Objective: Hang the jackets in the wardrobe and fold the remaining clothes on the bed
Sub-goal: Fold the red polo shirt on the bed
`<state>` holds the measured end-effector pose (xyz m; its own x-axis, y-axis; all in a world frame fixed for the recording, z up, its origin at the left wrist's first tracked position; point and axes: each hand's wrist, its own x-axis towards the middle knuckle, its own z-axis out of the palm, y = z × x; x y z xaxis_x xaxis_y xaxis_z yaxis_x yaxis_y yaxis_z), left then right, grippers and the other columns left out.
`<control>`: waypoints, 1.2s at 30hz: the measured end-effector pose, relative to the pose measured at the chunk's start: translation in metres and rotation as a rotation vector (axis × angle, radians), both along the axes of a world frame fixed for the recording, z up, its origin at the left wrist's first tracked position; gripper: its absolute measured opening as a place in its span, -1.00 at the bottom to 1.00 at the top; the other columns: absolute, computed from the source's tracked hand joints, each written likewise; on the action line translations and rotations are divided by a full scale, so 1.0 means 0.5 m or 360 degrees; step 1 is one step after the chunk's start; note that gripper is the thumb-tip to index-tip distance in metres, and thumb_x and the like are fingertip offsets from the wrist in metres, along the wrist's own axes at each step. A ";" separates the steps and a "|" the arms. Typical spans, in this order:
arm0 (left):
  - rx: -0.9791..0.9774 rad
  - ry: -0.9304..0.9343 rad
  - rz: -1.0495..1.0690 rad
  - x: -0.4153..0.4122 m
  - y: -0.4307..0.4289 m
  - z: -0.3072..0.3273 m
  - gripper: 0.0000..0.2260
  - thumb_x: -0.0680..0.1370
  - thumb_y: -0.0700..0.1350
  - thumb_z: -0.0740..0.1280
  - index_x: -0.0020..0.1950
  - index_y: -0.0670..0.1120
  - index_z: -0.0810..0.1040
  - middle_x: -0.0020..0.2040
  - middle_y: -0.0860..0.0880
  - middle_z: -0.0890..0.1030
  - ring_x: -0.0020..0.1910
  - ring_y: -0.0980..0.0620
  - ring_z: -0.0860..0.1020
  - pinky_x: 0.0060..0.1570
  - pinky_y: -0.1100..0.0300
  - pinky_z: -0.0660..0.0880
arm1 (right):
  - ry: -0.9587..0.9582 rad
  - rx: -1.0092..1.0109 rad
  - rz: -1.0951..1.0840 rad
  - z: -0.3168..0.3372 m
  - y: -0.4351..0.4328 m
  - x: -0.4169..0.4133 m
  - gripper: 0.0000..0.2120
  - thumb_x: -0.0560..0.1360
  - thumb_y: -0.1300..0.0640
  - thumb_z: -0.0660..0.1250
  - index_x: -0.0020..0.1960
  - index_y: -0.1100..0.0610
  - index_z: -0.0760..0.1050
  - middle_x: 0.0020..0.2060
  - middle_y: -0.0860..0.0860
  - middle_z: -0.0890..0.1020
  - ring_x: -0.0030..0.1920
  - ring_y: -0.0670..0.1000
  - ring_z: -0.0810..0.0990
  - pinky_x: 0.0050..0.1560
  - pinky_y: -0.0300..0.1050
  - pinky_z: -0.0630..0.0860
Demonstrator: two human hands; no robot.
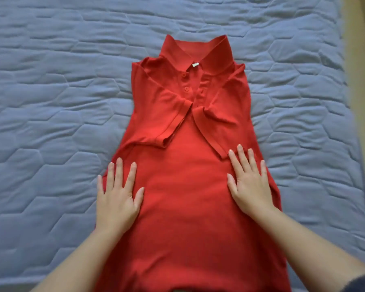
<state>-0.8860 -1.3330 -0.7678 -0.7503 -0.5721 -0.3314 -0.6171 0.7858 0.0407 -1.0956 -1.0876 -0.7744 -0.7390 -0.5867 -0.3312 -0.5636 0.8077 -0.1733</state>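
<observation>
Folding step under way: polo (190, 186) lies front-up on bed (40, 91), sleeves crossed beyond the fingertips; left hand (118, 197) and right hand (250, 186) press it flat, fingers straight; next, likely, lift hem toward collar.

You'll find no text you can read here. The one label is a small white tag (195, 64) at the neck of the red shirt (190, 186), and it's too small and blurred to show any lettering.
</observation>
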 end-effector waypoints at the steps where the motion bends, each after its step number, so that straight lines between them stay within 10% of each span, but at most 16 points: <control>1: 0.0003 -0.0037 0.0041 0.033 0.013 0.007 -0.37 0.51 0.18 0.00 0.54 -0.05 0.19 0.54 -0.20 0.15 0.51 -0.20 0.15 0.39 -0.24 0.15 | -0.0015 0.0037 -0.0041 0.003 0.028 0.028 -0.38 0.56 -0.02 0.20 0.55 -0.04 0.05 0.56 -0.01 -0.01 0.55 0.09 -0.05 0.47 0.24 -0.01; 11: 0.0251 -0.0031 0.0822 0.259 0.131 0.071 -0.43 0.46 -0.08 0.42 0.40 -0.21 0.32 0.28 -0.28 0.42 0.19 -0.33 0.44 0.11 -0.21 0.40 | -0.0220 0.0208 -0.0810 0.067 0.222 0.273 -0.34 0.51 0.03 0.29 0.54 0.02 0.11 0.54 0.07 0.11 0.51 0.14 0.12 0.35 0.30 0.20; 18: 0.1145 -0.0031 0.1363 0.315 0.110 0.110 -0.71 0.48 -0.15 0.44 0.16 -0.21 0.56 0.06 -0.19 0.64 0.05 -0.13 0.59 0.07 0.06 0.46 | -0.0783 -0.0214 -0.1559 0.117 0.278 0.295 -0.57 0.48 0.18 0.39 0.29 0.23 0.38 0.16 0.22 0.57 0.13 0.18 0.55 0.11 -0.02 0.42; 24: 0.1025 0.0083 0.1574 0.345 0.093 0.130 -0.82 0.49 -0.06 0.43 -0.07 -0.18 0.64 -0.17 -0.17 0.64 -0.05 -0.19 0.61 -0.07 0.05 0.45 | -0.1080 -0.0065 -0.1618 0.144 0.329 0.278 -0.84 0.48 0.10 0.42 -0.07 0.21 0.59 -0.43 0.02 0.52 -0.46 0.00 0.42 -0.46 -0.18 0.38; 36: 0.0824 -0.0301 0.1626 0.389 0.111 0.216 -0.78 0.53 -0.01 0.36 0.05 -0.13 0.64 -0.18 -0.19 0.65 -0.15 -0.19 0.61 -0.08 0.06 0.54 | -0.1009 0.0287 -0.1663 0.224 0.372 0.316 -0.66 0.52 0.09 0.38 0.19 0.30 0.55 -0.17 0.16 0.51 -0.18 0.14 0.45 -0.06 0.01 0.47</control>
<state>-0.6917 -1.2775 -0.6595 0.0692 -0.6459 -0.7603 -0.9849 -0.1657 0.0511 -0.9374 -0.9018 -0.6626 -0.5050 0.2799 -0.8165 0.5093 0.8603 -0.0200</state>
